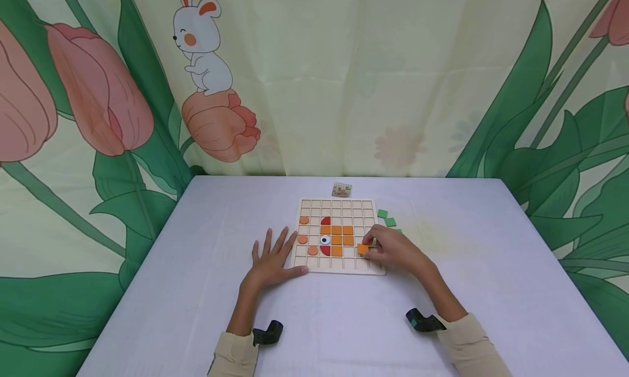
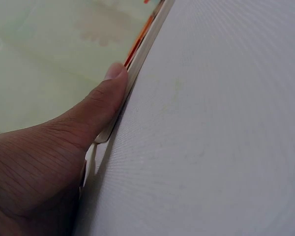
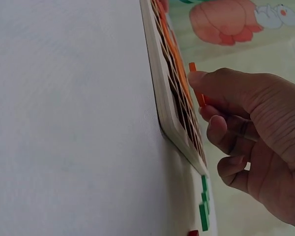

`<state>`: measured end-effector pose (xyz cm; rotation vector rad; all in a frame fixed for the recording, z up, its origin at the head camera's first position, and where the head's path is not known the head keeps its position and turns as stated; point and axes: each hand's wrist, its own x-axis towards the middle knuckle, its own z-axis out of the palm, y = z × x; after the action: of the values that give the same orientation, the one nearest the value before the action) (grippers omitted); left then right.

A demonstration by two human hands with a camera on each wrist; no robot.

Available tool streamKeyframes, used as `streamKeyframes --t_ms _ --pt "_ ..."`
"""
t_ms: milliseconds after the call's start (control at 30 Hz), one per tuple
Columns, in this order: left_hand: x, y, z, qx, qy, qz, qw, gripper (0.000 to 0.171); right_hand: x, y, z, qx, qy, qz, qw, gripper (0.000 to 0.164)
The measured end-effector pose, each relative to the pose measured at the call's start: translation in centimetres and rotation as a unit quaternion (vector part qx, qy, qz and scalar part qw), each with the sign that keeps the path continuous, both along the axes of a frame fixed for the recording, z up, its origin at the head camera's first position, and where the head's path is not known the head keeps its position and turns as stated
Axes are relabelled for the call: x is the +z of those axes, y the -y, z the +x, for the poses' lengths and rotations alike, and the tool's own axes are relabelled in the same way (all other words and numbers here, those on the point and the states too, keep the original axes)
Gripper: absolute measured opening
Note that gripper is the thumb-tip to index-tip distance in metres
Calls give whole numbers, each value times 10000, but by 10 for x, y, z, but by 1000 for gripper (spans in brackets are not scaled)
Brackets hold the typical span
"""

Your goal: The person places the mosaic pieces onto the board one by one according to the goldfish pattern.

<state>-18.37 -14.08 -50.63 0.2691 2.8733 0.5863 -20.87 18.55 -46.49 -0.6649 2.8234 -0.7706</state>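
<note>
A wooden grid board (image 1: 339,264) lies on the table. My right hand (image 1: 395,249) pinches an orange square tile (image 1: 362,249) between thumb and fingers, close over the board's right part. In the right wrist view that tile (image 3: 197,86) stands edge-on between the fingertips. My left hand (image 1: 271,265) lies with fingers spread at the board's left side, its thumb (image 2: 108,93) on the near edge. Set in the grid are several orange squares (image 1: 336,240), two red rounded pieces (image 1: 325,221), a white eye tile (image 1: 325,239) and three coral round pieces (image 1: 304,220).
Green square tiles (image 1: 390,222) lie just off the board's right side. A small patterned piece (image 1: 342,190) sits behind the board near the table's back edge. White cloth covers the table (image 1: 344,322), with a printed curtain (image 1: 319,93) behind it.
</note>
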Motion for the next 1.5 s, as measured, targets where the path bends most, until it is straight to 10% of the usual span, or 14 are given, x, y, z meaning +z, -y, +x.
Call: streamKeyframes --t_ms 1500 --pt "5 -2 1 0 -29 46 10000 98 -6 35 -1 67 -169 491 9986 24"
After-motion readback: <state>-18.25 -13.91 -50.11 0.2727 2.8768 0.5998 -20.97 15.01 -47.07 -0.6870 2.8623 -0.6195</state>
